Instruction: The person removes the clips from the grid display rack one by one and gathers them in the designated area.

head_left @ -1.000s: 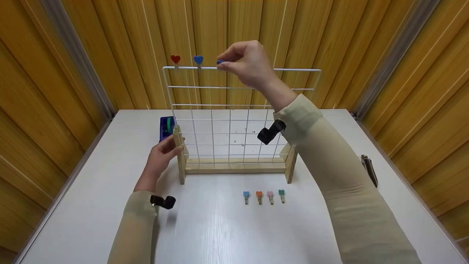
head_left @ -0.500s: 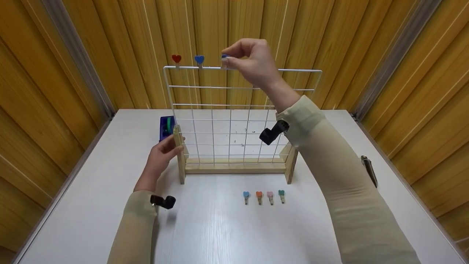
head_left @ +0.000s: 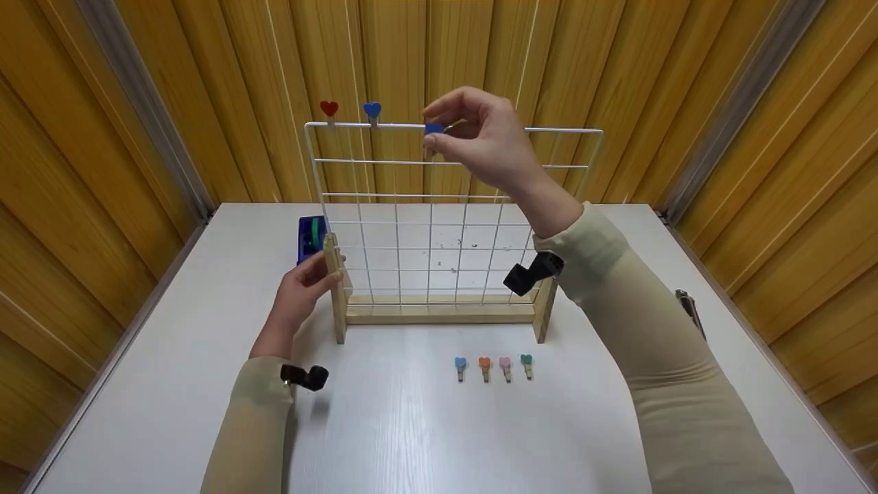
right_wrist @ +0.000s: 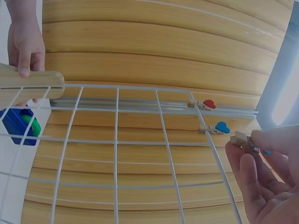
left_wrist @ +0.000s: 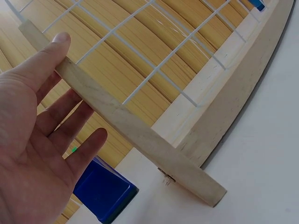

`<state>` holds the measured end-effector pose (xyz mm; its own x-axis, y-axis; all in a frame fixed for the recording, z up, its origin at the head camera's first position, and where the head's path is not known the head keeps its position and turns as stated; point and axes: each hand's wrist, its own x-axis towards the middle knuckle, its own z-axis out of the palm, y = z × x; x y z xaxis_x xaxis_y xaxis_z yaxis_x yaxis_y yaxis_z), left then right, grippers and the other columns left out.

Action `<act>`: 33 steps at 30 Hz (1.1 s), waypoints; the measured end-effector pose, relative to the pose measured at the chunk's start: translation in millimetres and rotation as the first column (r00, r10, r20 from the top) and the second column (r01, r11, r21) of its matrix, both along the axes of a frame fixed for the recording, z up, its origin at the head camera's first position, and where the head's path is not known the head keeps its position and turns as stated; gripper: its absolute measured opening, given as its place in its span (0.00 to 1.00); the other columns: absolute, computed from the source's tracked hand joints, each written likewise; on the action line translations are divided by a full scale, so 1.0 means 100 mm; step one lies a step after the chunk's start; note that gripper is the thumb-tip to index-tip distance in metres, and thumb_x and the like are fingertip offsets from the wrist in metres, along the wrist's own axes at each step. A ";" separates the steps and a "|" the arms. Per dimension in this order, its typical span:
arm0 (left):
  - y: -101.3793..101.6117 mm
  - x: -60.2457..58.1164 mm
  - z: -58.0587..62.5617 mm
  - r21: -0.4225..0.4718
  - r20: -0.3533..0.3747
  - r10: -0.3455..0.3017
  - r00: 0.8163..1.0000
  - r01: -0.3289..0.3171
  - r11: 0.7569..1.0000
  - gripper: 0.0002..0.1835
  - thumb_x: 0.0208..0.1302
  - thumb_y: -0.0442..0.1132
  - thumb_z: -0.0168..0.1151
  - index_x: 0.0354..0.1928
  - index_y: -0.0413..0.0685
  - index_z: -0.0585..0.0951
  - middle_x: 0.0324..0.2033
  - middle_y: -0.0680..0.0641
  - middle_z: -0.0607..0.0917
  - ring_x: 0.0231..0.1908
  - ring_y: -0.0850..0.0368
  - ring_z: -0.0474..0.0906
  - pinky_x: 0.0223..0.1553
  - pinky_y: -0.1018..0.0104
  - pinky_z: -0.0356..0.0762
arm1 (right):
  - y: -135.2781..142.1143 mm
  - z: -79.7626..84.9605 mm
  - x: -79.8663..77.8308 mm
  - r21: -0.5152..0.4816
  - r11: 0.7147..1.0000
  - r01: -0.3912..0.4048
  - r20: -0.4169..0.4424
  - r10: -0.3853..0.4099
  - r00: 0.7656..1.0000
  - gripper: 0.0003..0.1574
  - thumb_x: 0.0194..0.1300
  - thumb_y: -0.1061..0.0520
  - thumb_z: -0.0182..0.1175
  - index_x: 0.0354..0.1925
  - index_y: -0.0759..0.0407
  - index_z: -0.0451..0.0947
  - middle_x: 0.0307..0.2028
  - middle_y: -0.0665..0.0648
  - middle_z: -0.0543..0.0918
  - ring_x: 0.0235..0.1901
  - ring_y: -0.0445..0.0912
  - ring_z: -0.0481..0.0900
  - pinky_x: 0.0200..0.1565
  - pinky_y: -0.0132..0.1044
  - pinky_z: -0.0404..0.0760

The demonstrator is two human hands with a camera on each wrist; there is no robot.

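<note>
My right hand pinches a wooden clothespin with a blue heart between thumb and fingers. In the right wrist view the held clothespin has its wooden end toward the top wire of the white wire grid. Clipped along that wire to its left are a red heart clothespin and a blue heart clothespin. My left hand grips the grid's left wooden post, thumb on one side and fingertips behind.
Several heart clothespins, light blue, orange, pink and green, lie in a row on the white table. A blue tape dispenser stands behind the left post. A dark metallic object lies at the right.
My right hand has shifted right with the blue heart clothespin, first up a little, then lower, and the clothespin has turned. My left hand stays on the post.
</note>
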<state>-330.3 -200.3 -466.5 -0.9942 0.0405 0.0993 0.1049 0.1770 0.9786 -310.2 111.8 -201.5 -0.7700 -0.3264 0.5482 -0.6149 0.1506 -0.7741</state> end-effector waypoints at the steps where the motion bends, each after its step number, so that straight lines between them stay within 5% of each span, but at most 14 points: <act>1: 0.00 0.00 0.00 0.003 0.002 0.001 1.000 -0.001 1.000 0.33 0.70 0.47 0.67 0.75 0.55 0.70 0.70 0.45 0.78 0.74 0.50 0.69 0.75 0.54 0.67 | 0.01 -0.02 0.02 -0.001 1.000 -0.001 0.013 0.001 1.000 0.14 0.63 0.69 0.68 0.48 0.66 0.82 0.36 0.50 0.86 0.31 0.43 0.87 0.35 0.30 0.86; 14: 0.02 -0.02 0.01 0.005 0.002 -0.001 1.000 0.001 1.000 0.32 0.71 0.46 0.67 0.74 0.55 0.71 0.69 0.44 0.78 0.72 0.51 0.71 0.75 0.55 0.68 | 0.27 -0.53 0.21 0.019 1.000 0.014 0.039 -0.015 0.999 0.12 0.63 0.68 0.70 0.46 0.69 0.84 0.40 0.56 0.89 0.35 0.42 0.89 0.43 0.34 0.89; 22: 0.01 -0.05 -0.01 -0.008 -0.011 -0.002 1.000 0.002 1.000 0.31 0.71 0.45 0.66 0.74 0.55 0.72 0.68 0.44 0.79 0.68 0.54 0.74 0.66 0.73 0.74 | 0.45 -0.95 0.35 0.005 1.000 0.007 0.101 -0.008 0.995 0.12 0.62 0.70 0.69 0.46 0.70 0.85 0.39 0.56 0.89 0.35 0.42 0.89 0.45 0.35 0.90; 33: 0.02 -0.04 0.00 -0.006 0.000 0.005 1.000 -0.005 1.000 0.32 0.73 0.41 0.65 0.76 0.52 0.68 0.70 0.43 0.77 0.74 0.49 0.68 0.75 0.54 0.67 | 0.64 -1.54 0.51 -0.005 1.000 -0.028 0.243 0.029 0.970 0.14 0.63 0.69 0.69 0.47 0.72 0.82 0.45 0.64 0.86 0.37 0.43 0.89 0.45 0.35 0.90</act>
<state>-333.9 -198.5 -466.2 -0.9944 0.0357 0.0990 0.1040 0.1837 0.9775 -258.8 175.7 -355.2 -0.8705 -0.3496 0.3463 -0.4126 0.1349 -0.9009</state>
